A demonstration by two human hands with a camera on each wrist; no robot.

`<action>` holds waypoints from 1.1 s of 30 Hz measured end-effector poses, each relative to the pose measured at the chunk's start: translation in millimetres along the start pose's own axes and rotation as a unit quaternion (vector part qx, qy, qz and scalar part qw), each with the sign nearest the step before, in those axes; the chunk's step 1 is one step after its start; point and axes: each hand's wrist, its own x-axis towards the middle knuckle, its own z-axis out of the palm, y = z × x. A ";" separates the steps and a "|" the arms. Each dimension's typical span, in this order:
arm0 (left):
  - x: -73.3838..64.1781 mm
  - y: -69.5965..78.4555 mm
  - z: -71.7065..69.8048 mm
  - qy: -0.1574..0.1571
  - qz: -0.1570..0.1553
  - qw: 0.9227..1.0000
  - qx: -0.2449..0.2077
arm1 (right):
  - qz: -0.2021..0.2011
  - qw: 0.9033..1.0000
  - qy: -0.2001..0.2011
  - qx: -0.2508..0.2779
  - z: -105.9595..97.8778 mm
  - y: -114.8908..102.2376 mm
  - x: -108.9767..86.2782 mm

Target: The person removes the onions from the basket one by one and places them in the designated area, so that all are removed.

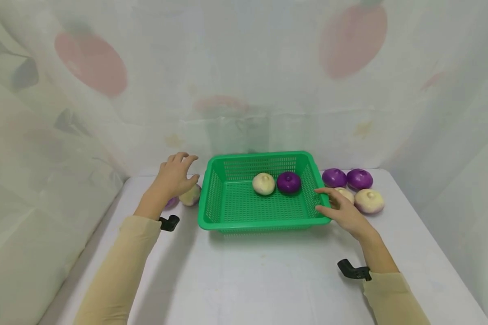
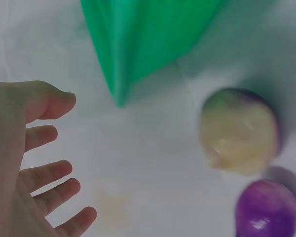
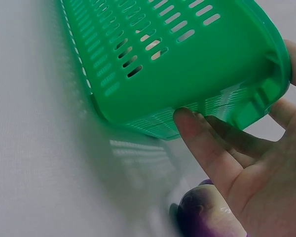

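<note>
A green plastic basket (image 1: 264, 224) stands in the middle of the white table, holding a white turnip (image 1: 263, 184) and a purple onion (image 1: 288, 183). My right hand (image 1: 341, 212) grips the basket's right rim, with fingers on both sides of it. In the right wrist view, fingertips (image 3: 187, 121) press the basket's outer wall. Left of the basket, my left hand (image 1: 171, 177) hovers with fingers spread and holds nothing. Close to it lie another turnip (image 2: 240, 132) and a purple onion (image 2: 267, 210), both partly hidden by the hand in the head view.
Right of the basket, two purple onions (image 1: 359, 179) lie behind two turnips (image 1: 369, 201), one partly covered by my right hand. A pale curtain (image 1: 260, 90) with faded fruit prints hangs right behind the table. Similar sheeting flanks both sides.
</note>
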 end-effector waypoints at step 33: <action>62.8 109.5 3.3 -0.035 0.098 0.992 0.068 | -0.003 1.000 -0.007 0.016 -1.5 -1.6 1.4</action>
